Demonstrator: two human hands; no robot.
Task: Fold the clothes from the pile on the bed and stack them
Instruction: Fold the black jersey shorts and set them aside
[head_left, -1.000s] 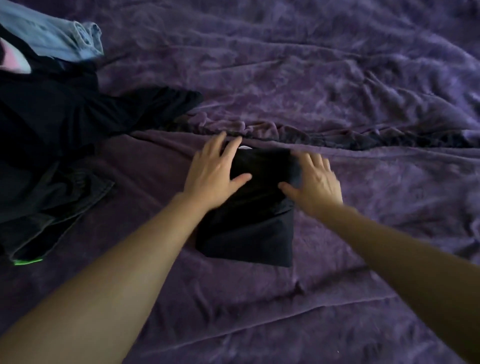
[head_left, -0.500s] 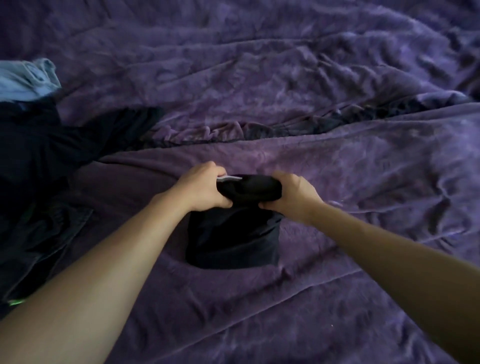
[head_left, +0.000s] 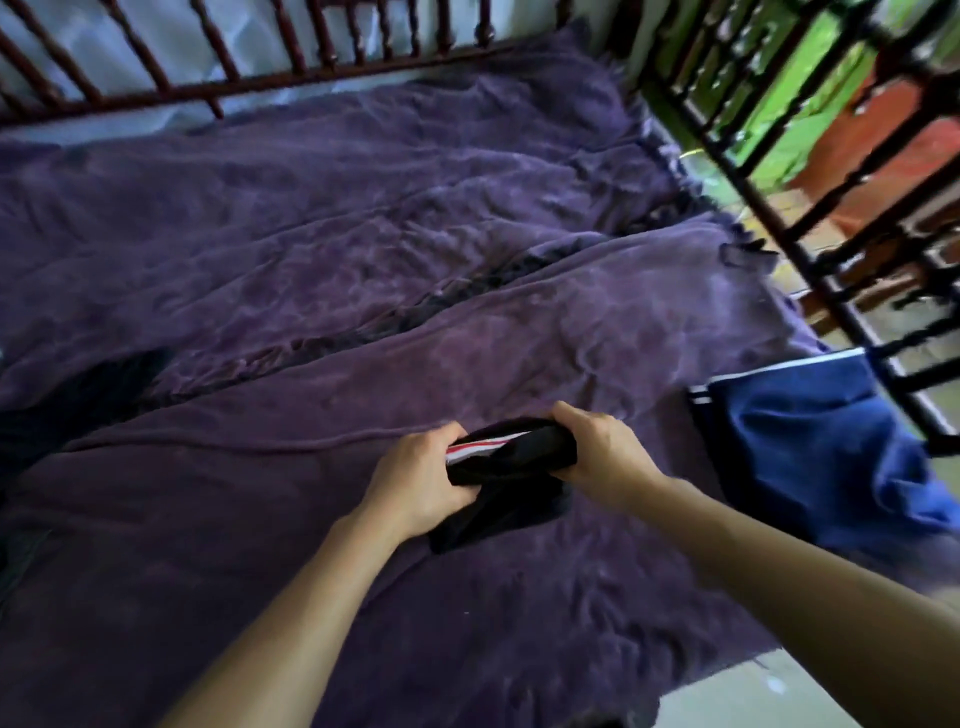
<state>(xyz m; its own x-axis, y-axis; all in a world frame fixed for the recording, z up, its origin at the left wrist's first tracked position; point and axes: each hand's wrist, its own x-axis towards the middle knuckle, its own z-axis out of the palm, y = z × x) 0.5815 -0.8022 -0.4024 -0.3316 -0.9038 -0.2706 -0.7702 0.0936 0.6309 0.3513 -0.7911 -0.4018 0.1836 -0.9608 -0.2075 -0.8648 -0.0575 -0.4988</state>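
A folded black garment (head_left: 511, 462) with a white and red striped band hangs between my two hands, lifted just above the purple blanket (head_left: 322, 249). My left hand (head_left: 418, 480) grips its left end. My right hand (head_left: 597, 449) grips its right end. A loose black flap droops from under the bundle onto the blanket. To the right lies a blue garment (head_left: 810, 447) with white stripes, near the bed's right edge. Dark clothes of the pile (head_left: 78, 395) show at the far left.
A wooden spindle rail (head_left: 291, 62) runs along the far side of the bed. A dark railing (head_left: 810, 171) borders the right side, with green and red surfaces behind it. Pale floor (head_left: 748, 696) shows past the blanket's near right corner.
Both hands have lifted the black bundle off the blanket and carried it to the right. The view has swung right and up, bringing the blue garment and the railings into sight.
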